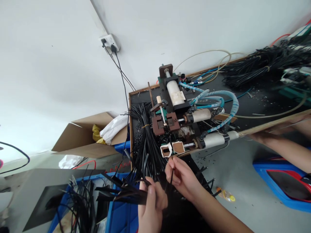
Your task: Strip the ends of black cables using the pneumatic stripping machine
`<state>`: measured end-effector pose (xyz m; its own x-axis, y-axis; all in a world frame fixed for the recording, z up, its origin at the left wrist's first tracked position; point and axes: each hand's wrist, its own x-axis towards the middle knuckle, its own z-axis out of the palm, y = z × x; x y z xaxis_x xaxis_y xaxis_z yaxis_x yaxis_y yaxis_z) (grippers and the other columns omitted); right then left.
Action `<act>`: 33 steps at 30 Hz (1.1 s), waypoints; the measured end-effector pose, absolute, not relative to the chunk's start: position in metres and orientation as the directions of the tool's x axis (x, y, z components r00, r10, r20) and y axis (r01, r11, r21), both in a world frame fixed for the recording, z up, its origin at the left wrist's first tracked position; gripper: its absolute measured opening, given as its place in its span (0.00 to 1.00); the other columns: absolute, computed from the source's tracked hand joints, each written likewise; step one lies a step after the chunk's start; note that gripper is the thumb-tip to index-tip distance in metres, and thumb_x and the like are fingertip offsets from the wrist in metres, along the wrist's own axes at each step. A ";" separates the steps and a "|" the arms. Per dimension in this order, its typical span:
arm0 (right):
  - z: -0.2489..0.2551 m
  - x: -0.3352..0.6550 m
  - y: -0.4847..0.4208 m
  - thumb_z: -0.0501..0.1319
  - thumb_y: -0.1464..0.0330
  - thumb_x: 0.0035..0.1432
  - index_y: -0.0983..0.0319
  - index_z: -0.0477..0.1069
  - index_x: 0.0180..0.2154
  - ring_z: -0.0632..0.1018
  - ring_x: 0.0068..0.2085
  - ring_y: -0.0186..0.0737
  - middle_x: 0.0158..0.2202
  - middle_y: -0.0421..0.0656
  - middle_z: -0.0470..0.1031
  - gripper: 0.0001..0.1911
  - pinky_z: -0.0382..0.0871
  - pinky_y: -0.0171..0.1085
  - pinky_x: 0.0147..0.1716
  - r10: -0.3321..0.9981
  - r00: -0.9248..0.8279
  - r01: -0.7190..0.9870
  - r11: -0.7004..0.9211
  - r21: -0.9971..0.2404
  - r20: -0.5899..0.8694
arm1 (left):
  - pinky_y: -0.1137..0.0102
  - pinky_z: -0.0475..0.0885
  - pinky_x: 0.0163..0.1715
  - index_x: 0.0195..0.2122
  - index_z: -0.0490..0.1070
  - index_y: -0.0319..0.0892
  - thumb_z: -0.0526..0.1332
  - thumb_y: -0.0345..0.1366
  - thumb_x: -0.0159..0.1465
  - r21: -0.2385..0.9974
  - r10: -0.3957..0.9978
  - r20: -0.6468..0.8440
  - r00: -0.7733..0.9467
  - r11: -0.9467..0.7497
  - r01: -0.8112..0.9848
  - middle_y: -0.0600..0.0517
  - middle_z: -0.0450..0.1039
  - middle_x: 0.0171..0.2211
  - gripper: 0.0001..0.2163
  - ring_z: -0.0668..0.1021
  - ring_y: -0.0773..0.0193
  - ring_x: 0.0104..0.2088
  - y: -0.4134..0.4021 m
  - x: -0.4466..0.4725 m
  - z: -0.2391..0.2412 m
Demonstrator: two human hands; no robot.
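My left hand is closed around a bunch of flat black cables, their loose ends fanning out to the left. Between thumb and fingertips, my right hand pinches one thin black cable. Its fingertips are just in front of the cardboard-faced clamp jaws of a pneumatic machine; whether the cable's tip lies between the jaws cannot be made out. Behind my left hand, a bundle of thin black wires tied with a yellow band lies on the bench.
Blue-wrapped air hoses loop across the dark bench. More black wire bundles lie at the back right. At lower left stand a cardboard box and a blue crate. Another person's arm reaches in from the right.
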<state>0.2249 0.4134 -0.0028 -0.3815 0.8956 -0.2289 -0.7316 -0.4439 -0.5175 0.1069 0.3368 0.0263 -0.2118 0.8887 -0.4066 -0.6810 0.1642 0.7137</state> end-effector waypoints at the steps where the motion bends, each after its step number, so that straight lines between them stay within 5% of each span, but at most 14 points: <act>1: -0.002 0.228 0.414 0.65 0.49 0.68 0.58 0.65 0.31 0.48 0.18 0.29 0.24 0.38 0.78 0.22 0.41 0.35 0.20 0.908 -0.352 -0.652 -0.413 -0.636 -0.228 | 0.75 0.61 0.22 0.38 0.72 0.47 0.75 0.44 0.65 0.706 0.882 -0.426 -0.200 0.186 -0.684 0.62 0.61 0.20 0.13 0.60 0.71 0.18 0.335 0.108 0.026; 3: 0.000 0.237 0.413 0.57 0.52 0.74 0.58 0.69 0.31 0.58 0.19 0.32 0.29 0.43 0.83 0.21 0.49 0.35 0.21 0.932 -0.302 -0.335 -0.302 -0.893 -0.202 | 0.75 0.58 0.21 0.38 0.71 0.47 0.75 0.46 0.66 0.687 0.881 -0.447 -0.158 0.225 -0.691 0.63 0.61 0.19 0.14 0.57 0.72 0.18 0.330 0.109 0.026; 5: 0.002 0.248 0.410 0.54 0.60 0.76 0.58 0.73 0.29 0.71 0.25 0.37 0.31 0.44 0.84 0.21 0.60 0.37 0.28 0.938 -0.288 0.164 -0.151 -0.975 -0.194 | 0.75 0.55 0.21 0.37 0.70 0.47 0.74 0.47 0.67 0.666 0.894 -0.438 -0.095 0.252 -0.703 0.63 0.60 0.18 0.15 0.52 0.72 0.18 0.326 0.110 0.023; 8: 0.002 0.268 0.398 0.60 0.69 0.68 0.58 0.71 0.23 0.77 0.30 0.43 0.26 0.44 0.80 0.18 0.62 0.40 0.33 0.929 -0.236 0.650 -0.066 -0.757 -0.284 | 0.73 0.51 0.20 0.36 0.69 0.47 0.70 0.49 0.70 0.611 0.916 -0.400 0.022 0.284 -0.739 0.64 0.54 0.18 0.14 0.45 0.71 0.19 0.325 0.112 0.020; 14: 0.009 0.333 0.379 0.64 0.70 0.63 0.59 0.68 0.21 0.80 0.31 0.53 0.26 0.50 0.78 0.18 0.61 0.44 0.32 0.916 0.018 0.896 -0.193 -0.400 -0.401 | 0.71 0.50 0.21 0.37 0.70 0.47 0.70 0.50 0.69 0.534 0.924 -0.374 0.076 0.282 -0.797 0.64 0.54 0.20 0.15 0.46 0.69 0.20 0.335 0.135 0.017; 17: 0.020 0.359 0.380 0.60 0.65 0.68 0.59 0.70 0.25 0.81 0.33 0.58 0.29 0.53 0.77 0.17 0.61 0.45 0.31 0.907 0.166 0.930 -0.274 -0.243 -0.388 | 0.71 0.52 0.22 0.35 0.67 0.46 0.74 0.51 0.66 0.553 0.920 -0.382 0.086 0.302 -0.776 0.64 0.57 0.20 0.18 0.49 0.70 0.21 0.339 0.152 0.012; 19: 0.028 0.361 0.381 0.59 0.63 0.70 0.59 0.72 0.29 0.81 0.35 0.57 0.34 0.53 0.77 0.16 0.61 0.44 0.30 0.937 0.256 0.928 -0.307 -0.213 -0.236 | 0.72 0.51 0.21 0.35 0.65 0.47 0.76 0.50 0.63 0.573 0.917 -0.392 0.067 0.300 -0.762 0.65 0.58 0.20 0.21 0.50 0.71 0.20 0.342 0.160 0.007; 21: 0.036 0.347 0.379 0.58 0.62 0.71 0.58 0.73 0.33 0.80 0.38 0.54 0.39 0.51 0.77 0.13 0.62 0.43 0.31 0.954 0.299 0.903 -0.277 -0.329 0.017 | 0.73 0.50 0.20 0.35 0.63 0.48 0.78 0.49 0.60 0.596 0.912 -0.409 0.040 0.300 -0.744 0.65 0.60 0.19 0.23 0.52 0.71 0.19 0.345 0.166 0.002; 23: 0.041 0.324 0.377 0.59 0.62 0.71 0.56 0.76 0.38 0.79 0.40 0.52 0.42 0.50 0.77 0.10 0.65 0.44 0.34 0.948 0.260 0.803 -0.108 -0.586 0.182 | 0.74 0.50 0.19 0.34 0.63 0.47 0.79 0.50 0.59 0.626 0.907 -0.421 0.023 0.309 -0.717 0.65 0.62 0.18 0.24 0.53 0.72 0.18 0.348 0.168 0.000; 26: 0.044 0.286 0.378 0.61 0.63 0.72 0.55 0.80 0.42 0.78 0.36 0.47 0.45 0.49 0.79 0.09 0.69 0.43 0.35 0.991 0.012 0.374 0.116 -0.920 0.130 | 0.74 0.56 0.19 0.33 0.68 0.46 0.81 0.51 0.55 0.650 0.890 -0.456 -0.017 0.320 -0.689 0.60 0.70 0.20 0.24 0.64 0.70 0.19 0.350 0.168 0.001; 29: 0.041 0.263 0.384 0.60 0.64 0.74 0.56 0.81 0.36 0.79 0.38 0.47 0.40 0.47 0.80 0.14 0.71 0.42 0.37 0.991 -0.098 0.099 0.097 -0.990 0.087 | 0.74 0.62 0.20 0.37 0.75 0.45 0.85 0.51 0.47 0.642 0.851 -0.522 -0.065 0.341 -0.687 0.51 0.80 0.31 0.26 0.77 0.60 0.29 0.351 0.165 0.003; 33: 0.032 0.256 0.388 0.62 0.61 0.73 0.57 0.81 0.34 0.78 0.35 0.46 0.33 0.46 0.79 0.15 0.71 0.42 0.34 0.993 0.012 0.031 0.116 -0.993 0.116 | 0.74 0.62 0.18 0.39 0.79 0.45 0.84 0.53 0.46 0.619 0.812 -0.575 -0.101 0.351 -0.703 0.51 0.80 0.32 0.27 0.77 0.60 0.28 0.351 0.160 0.001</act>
